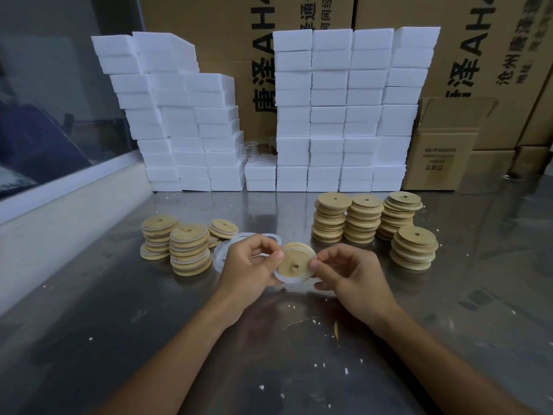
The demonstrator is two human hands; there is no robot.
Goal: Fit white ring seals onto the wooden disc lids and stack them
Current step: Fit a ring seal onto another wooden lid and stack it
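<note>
single head cam, looks fwd and down, close over steel table point(119, 310).

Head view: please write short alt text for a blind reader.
Two hands, left hand and right hand, hold a wooden disc lid with a white ring seal over a metal table. Lid stacks stand behind.

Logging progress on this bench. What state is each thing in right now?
wooden disc lid: held off the table, tilted, by both hands.
white ring seal: partly round the lid's lower edge.
left hand: pinches the lid's rim.
right hand: pinches the opposite rim.
loose rings: flat on the table.
left stacks: sealed.
right stacks: bare.
</note>
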